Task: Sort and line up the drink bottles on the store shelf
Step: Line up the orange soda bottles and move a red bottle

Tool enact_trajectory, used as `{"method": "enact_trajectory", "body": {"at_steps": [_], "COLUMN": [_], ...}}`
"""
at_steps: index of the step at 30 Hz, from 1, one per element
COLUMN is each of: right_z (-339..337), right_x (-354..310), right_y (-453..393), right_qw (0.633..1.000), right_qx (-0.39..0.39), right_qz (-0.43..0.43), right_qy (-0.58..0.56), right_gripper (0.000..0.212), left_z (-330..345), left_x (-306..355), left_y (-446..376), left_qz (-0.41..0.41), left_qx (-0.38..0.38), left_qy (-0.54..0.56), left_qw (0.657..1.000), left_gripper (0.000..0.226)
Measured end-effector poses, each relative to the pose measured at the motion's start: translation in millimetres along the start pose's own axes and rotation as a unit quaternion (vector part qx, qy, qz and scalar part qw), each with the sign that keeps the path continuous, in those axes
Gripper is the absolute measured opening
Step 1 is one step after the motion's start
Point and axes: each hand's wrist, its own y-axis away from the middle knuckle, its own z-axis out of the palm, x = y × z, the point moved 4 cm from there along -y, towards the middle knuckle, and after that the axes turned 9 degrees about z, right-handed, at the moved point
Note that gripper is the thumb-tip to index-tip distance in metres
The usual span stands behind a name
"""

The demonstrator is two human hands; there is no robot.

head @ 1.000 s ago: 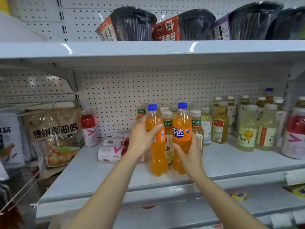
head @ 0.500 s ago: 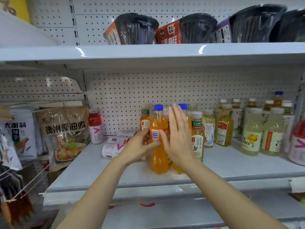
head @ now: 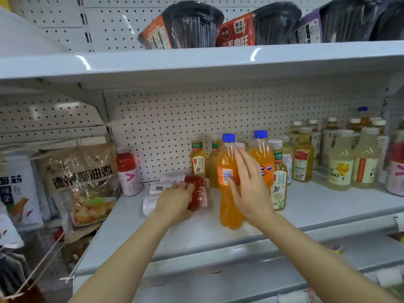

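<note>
Two orange soda bottles with blue caps stand on the white shelf (head: 328, 206): one in front (head: 227, 182), one behind to its right (head: 261, 156). My right hand (head: 249, 189) is held flat with straight fingers against the right side of the front bottle and partly hides the rear one. To the left, several red drink bottles with white labels (head: 197, 193) lie on their sides. My left hand (head: 175, 200) lies over the nearest of them, fingers curled round it. Green-capped tea bottles (head: 197, 158) stand behind.
One red bottle (head: 127, 171) stands upright near the pegboard at the left. Yellow tea and juice bottles (head: 341, 162) fill the shelf's right side. Snack bags (head: 80, 182) hang at the left. Black bowls (head: 192, 25) sit on the upper shelf, which hangs low overhead.
My left hand has let go of the front orange bottle and dropped left onto the lying red bottles. My right hand has stayed flat beside the orange bottles.
</note>
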Motion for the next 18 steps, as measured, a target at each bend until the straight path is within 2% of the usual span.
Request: {"method": "enact_trajectory", "body": {"at_steps": [2,5,9,13,14,15,17,18], "right_z": [0.6,3.6,4.8,13.3,21.4,32.4,60.6,76.0], "right_x": [-2.5,-6.6,-21.7,-59.0,-68.4,-77.3,-92.0,-95.8], "right_y": [2.1,4.8,12.3,27.4,31.0,33.7,40.4,45.4], "right_qw": [1.000,0.999,0.994,0.986,0.989,0.995,0.989,0.979], "right_qx": [0.009,0.016,0.079,0.168,0.148,0.095,-0.055,-0.105], "right_qz": [0.021,0.051,0.077,-0.002,-0.002,0.022,0.109,0.139], "right_qy": [0.002,0.000,-0.004,0.010,-0.007,-0.030,-0.081,-0.103], "right_gripper": [0.064,0.063,0.060,0.059,0.061,0.067,0.085,0.094], "left_z": [-19.4,-42.9,-43.7,-37.9,-37.5,-37.6,-39.9,-40.4], "left_x": [-18.2,-56.9,-83.2,-87.6,-87.1,-85.7,-79.9,-75.8], "left_y": [5.6,13.4,22.5,32.3,34.0,35.2,36.2,37.0], "left_qz": [-0.012,-0.074,-0.131,-0.141,-0.138,-0.133,-0.119,-0.113], "left_qx": [0.065,0.137,0.148,0.166,0.169,0.171,0.179,0.184], "left_qy": [0.077,0.228,0.370,0.417,0.430,0.440,0.444,0.444], "left_qw": [0.995,0.961,0.908,0.883,0.876,0.871,0.870,0.870], "left_gripper": [0.061,0.067,0.072,0.066,0.065,0.063,0.062,0.062]}}
